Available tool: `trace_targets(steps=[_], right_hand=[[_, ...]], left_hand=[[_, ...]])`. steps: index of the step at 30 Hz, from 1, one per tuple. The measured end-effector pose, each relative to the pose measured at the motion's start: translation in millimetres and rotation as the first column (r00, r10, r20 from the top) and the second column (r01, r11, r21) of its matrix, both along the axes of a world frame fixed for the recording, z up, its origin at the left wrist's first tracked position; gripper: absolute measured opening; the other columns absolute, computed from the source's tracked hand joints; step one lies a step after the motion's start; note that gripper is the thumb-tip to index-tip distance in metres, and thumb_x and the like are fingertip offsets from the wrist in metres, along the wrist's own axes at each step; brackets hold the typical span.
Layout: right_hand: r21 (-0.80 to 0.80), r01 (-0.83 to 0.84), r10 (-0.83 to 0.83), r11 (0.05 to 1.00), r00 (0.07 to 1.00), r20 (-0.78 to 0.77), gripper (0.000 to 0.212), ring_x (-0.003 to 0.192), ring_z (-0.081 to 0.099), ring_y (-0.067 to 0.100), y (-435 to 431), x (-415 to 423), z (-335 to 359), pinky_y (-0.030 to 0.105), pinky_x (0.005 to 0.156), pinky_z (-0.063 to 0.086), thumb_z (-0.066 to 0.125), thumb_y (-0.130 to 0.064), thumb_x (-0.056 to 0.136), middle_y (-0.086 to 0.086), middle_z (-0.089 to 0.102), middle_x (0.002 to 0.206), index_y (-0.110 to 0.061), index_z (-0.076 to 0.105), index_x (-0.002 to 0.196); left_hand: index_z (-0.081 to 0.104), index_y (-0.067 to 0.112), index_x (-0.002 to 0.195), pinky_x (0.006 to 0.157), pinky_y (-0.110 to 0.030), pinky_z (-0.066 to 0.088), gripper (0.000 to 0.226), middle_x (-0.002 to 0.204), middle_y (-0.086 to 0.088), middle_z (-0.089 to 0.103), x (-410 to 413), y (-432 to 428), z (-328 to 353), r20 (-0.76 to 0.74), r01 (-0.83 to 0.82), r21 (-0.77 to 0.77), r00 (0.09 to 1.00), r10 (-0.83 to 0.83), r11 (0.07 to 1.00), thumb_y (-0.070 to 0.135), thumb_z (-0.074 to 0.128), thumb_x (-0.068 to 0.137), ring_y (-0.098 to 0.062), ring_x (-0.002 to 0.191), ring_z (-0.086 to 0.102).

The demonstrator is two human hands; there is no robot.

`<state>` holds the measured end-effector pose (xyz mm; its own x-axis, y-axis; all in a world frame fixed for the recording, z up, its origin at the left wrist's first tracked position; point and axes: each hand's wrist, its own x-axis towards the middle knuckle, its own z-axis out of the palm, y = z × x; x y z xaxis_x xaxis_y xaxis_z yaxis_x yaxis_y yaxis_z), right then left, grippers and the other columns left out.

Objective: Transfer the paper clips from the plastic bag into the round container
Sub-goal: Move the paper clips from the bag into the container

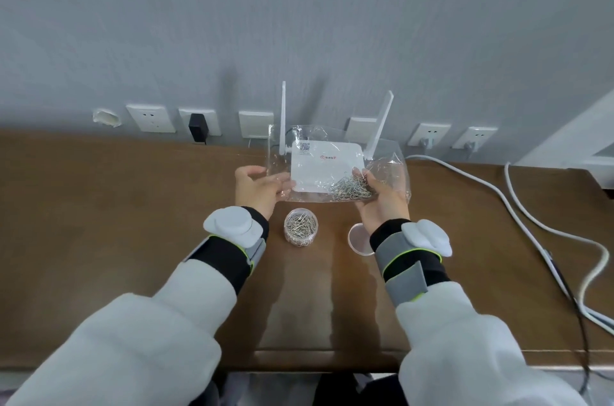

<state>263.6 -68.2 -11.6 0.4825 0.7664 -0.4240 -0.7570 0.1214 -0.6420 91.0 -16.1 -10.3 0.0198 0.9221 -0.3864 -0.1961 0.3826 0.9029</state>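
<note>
I hold a clear plastic bag [319, 156] up above the brown table [133, 223] between both hands. My left hand [257, 188] pinches its left edge. My right hand [378, 196] grips its lower right corner, where a heap of silver paper clips [350, 189] lies inside the bag. Below the bag, between my wrists, stands a small round clear container [300, 228], open and holding many paper clips. Its clear round lid [360, 239] lies on the table just to the right, partly hidden by my right wrist.
A white router [327, 153] with two antennas stands behind the bag, near the wall. Wall sockets [151, 117] line the wall, one holding a black plug [198, 131]. White cables [518, 216] run over the table's right side. The table's front edge is close to me.
</note>
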Motion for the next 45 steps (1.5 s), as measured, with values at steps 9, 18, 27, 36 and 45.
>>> trace_targets(steps=[9,18,27,36,45], right_hand=[[-0.058,-0.047,0.049,0.997,0.998,0.036,0.073,0.083,0.067,0.021,1,7,-8,0.032,0.063,0.059,0.041,0.017,0.091,0.018,0.063,0.104,-0.027,0.030,0.147],[-0.126,-0.083,0.113,0.988,0.961,0.253,0.071,0.077,0.065,0.018,1,12,-10,0.035,0.072,0.052,0.043,0.015,0.090,0.018,0.054,0.124,-0.030,0.034,0.144],[-0.221,-0.050,0.135,0.974,0.910,0.391,0.070,0.078,0.071,0.017,-1,13,-14,0.043,0.078,0.043,0.045,0.013,0.089,0.016,0.042,0.147,-0.033,0.036,0.142],[-0.164,-0.063,0.142,0.984,0.839,0.525,0.074,0.082,0.071,0.021,-5,8,-3,0.058,0.107,0.036,0.047,0.013,0.088,-0.001,0.040,0.149,-0.035,0.034,0.143],[-0.159,-0.031,0.112,0.987,0.842,0.527,0.078,0.103,0.063,0.036,-1,9,-1,0.057,0.110,0.034,0.045,0.018,0.085,0.018,0.032,0.152,-0.032,0.033,0.144]], left_hand=[[0.062,0.025,0.087,0.087,-0.031,0.048,0.023,0.105,0.002,0.066,0,-1,-10,-0.497,0.288,0.194,0.853,-0.160,0.938,0.014,0.076,0.072,-0.016,0.100,0.061],[0.073,0.013,0.097,0.067,-0.006,0.045,0.018,0.090,0.000,0.069,1,0,-19,-0.370,0.361,0.087,0.877,-0.306,0.928,0.011,0.071,0.079,-0.002,0.074,0.060],[0.073,0.010,0.095,0.057,0.004,0.041,0.018,0.091,-0.005,0.070,2,-2,-28,-0.372,0.409,0.027,0.851,-0.370,0.912,0.004,0.070,0.078,-0.008,0.077,0.062],[0.073,0.017,0.087,0.069,-0.013,0.046,0.012,0.090,-0.003,0.070,0,-3,-38,-0.365,0.393,-0.004,0.855,-0.368,0.919,0.011,0.074,0.076,-0.006,0.074,0.062],[0.074,0.018,0.085,0.071,-0.012,0.045,0.013,0.090,-0.002,0.071,2,-3,-37,-0.366,0.379,0.014,0.863,-0.348,0.925,0.012,0.076,0.074,-0.007,0.077,0.062]])
